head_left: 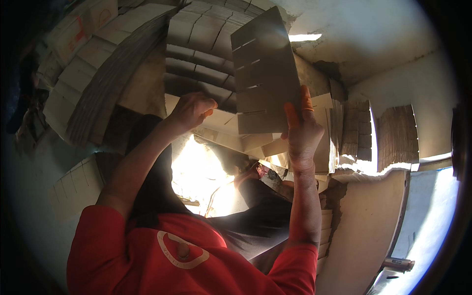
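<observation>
My right hand (302,133), with orange covers on its fingertips, grips a grey-brown slotted cardboard sheet (265,73) by its lower right edge. The sheet is raised and tilted, with several short parallel slits running in from its left side. My left hand (191,112) is closed, fingers curled in, with orange also showing at a fingertip. It is beside the near edge of a slotted cardboard piece (223,118); whether the fingers pinch anything is hidden. Beyond both hands stand partitioned rows of slotted cardboard (199,54).
Tall stacks of cardboard sheets (118,73) rise at the left, beside a printed carton (81,29). More slotted cardboard bundles (398,137) stand along the right wall. Bright sunlight falls between my legs. A blue-white panel with a metal latch (398,264) is at the lower right.
</observation>
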`<state>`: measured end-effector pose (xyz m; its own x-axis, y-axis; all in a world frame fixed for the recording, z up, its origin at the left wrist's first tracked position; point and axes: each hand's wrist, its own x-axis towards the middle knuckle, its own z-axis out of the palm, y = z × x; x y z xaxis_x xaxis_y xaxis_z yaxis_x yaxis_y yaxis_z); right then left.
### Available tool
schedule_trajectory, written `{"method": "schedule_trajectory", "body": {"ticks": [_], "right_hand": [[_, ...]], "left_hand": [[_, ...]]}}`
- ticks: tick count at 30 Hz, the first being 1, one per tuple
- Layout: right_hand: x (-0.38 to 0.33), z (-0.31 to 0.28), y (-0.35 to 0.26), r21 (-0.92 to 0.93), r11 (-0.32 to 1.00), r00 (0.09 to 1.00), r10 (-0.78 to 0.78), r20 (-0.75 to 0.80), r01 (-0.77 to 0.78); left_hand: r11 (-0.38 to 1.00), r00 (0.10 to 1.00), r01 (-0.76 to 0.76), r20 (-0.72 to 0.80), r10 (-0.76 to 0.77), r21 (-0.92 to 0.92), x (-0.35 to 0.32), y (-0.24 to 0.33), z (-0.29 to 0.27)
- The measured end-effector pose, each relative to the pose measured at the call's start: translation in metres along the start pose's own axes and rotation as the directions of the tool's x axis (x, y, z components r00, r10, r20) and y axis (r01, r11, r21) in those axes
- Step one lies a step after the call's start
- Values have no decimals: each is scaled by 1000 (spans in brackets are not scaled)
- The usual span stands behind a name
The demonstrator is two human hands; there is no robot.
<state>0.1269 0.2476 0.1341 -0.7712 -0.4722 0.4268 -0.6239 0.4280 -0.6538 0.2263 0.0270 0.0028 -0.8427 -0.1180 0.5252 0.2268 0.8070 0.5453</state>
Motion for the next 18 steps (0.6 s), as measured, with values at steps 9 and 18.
{"method": "schedule_trajectory", "body": {"ticks": [9, 18], "right_hand": [[4, 4, -3, 11, 1000, 999, -17, 34, 17], [3, 15, 5, 9, 999, 993, -55, 109, 54]], "left_hand": [[999, 1000, 28, 3, -28, 21, 0, 2, -2], [999, 999, 32, 21, -32, 2, 2, -1, -1]]}}
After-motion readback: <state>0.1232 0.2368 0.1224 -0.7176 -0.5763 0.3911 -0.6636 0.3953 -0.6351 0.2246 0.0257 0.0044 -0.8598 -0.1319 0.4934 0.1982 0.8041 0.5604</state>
